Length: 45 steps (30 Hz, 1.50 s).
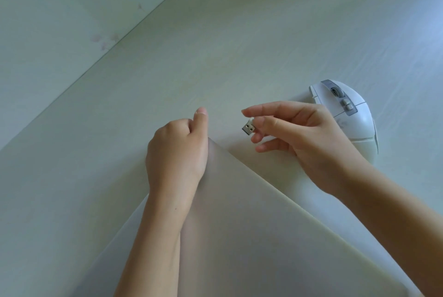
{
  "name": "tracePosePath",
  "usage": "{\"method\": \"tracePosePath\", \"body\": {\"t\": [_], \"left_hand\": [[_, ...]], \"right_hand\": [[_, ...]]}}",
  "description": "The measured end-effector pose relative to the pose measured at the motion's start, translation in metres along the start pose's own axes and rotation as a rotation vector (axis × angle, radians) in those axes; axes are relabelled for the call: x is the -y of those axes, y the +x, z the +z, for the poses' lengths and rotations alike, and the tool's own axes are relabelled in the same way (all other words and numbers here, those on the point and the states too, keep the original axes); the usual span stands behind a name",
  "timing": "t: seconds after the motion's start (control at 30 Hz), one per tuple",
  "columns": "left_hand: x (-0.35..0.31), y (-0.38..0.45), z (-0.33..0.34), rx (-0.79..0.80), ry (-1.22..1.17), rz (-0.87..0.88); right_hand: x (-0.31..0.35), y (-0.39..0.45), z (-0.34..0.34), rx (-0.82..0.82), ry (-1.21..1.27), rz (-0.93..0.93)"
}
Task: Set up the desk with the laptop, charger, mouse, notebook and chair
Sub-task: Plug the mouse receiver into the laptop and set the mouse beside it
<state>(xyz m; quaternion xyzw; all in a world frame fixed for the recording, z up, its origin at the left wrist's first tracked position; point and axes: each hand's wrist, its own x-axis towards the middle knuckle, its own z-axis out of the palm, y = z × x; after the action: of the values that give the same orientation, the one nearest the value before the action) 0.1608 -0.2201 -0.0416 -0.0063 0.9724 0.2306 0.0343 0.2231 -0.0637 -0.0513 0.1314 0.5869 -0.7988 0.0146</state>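
The pale, smooth lid of the laptop (251, 224) fills the lower middle of the view, with its far corner pointing away from me. My left hand (177, 152) is closed around that corner, thumb up. My right hand (304, 133) hovers just right of the corner and pinches a small USB receiver (248, 128) between thumb and fingers, metal plug pointing left. The white mouse (354, 119) with a grey scroll wheel lies on the desk behind my right hand, which partly hides it. No charger, notebook or chair is in view.
The light wood-grain desk (239, 44) stretches to the top and right. Its far edge meets a pale wall (60, 20) with faint pink marks, running diagonally across the upper left.
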Motion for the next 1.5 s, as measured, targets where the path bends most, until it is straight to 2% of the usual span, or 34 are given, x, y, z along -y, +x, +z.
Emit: {"method": "tracePosePath", "body": {"t": [0.27,0.47,0.8,1.1,1.23,1.5], "left_hand": [[-0.014,-0.007,-0.023,-0.006,-0.095,0.011],[-0.013,-0.009,-0.037,-0.031,-0.186,0.034],[-0.010,-0.006,-0.025,0.019,-0.224,0.015],[-0.007,-0.003,-0.016,-0.011,-0.167,0.022],[-0.008,-0.003,-0.011,-0.011,-0.139,0.016],[-0.004,0.001,-0.006,-0.030,-0.101,0.024]], "right_hand": [[0.014,-0.013,0.019,-0.042,0.146,0.179],[0.024,-0.015,0.041,-0.024,0.145,0.130],[0.018,-0.013,0.035,-0.073,-0.091,0.073],[0.015,-0.007,0.027,0.000,-0.034,0.184],[0.013,-0.001,0.024,0.057,-0.110,0.210],[0.005,-0.008,0.026,0.010,-0.167,0.105]]}}
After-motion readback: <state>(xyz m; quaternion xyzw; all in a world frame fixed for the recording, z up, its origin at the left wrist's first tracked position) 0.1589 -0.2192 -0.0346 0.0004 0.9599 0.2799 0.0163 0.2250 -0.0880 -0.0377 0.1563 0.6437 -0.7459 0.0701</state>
